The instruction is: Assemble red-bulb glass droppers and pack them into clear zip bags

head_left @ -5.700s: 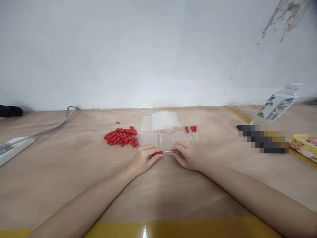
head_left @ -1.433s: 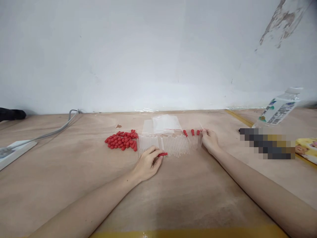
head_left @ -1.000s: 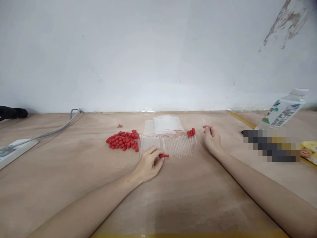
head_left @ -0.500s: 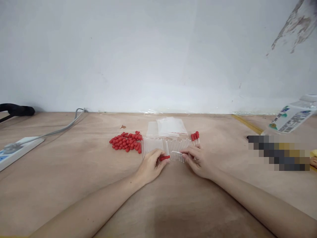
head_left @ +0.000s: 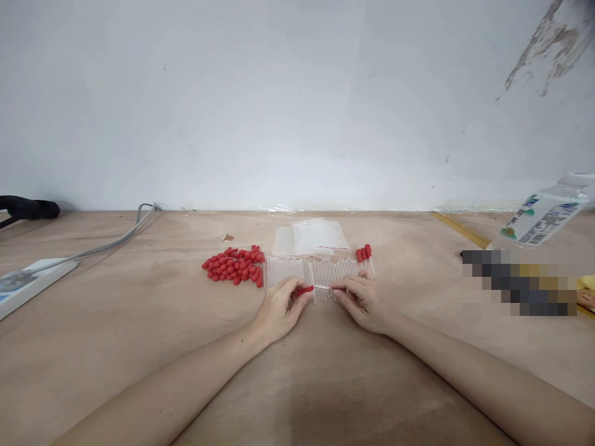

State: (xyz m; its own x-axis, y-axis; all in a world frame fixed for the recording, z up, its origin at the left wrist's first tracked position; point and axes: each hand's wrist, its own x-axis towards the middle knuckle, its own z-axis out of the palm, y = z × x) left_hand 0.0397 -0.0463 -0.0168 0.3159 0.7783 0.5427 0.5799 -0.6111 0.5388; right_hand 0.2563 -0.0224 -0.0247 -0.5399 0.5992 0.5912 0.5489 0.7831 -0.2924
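Observation:
Between the thumb and fingers of my left hand (head_left: 281, 308) is a red rubber dropper bulb (head_left: 305, 290), its narrow end facing right. My right hand (head_left: 365, 302) pinches a thin clear glass tube (head_left: 323, 287), held level. The tube's left end meets the bulb's mouth; I cannot tell whether it is inside. Behind and under my hands lies a row of clear tubes (head_left: 284, 271). To the left of them is a pile of red bulbs (head_left: 232, 265). A few red bulbs (head_left: 364, 253) fitted on tubes lie beyond my right hand.
Clear plastic bags (head_left: 320, 235) lie behind the tubes. A power strip (head_left: 41, 282) with a grey cable is on the left, a black object (head_left: 30, 207) behind it. On the right are a tilted plastic bottle (head_left: 542, 217), a yellow strip (head_left: 458, 227) and a blurred-out item (head_left: 520, 282).
My hands have come closer together. The glass tube's end has moved left to the red bulb's mouth, and the bulb has turned slightly. The view has shifted a little.

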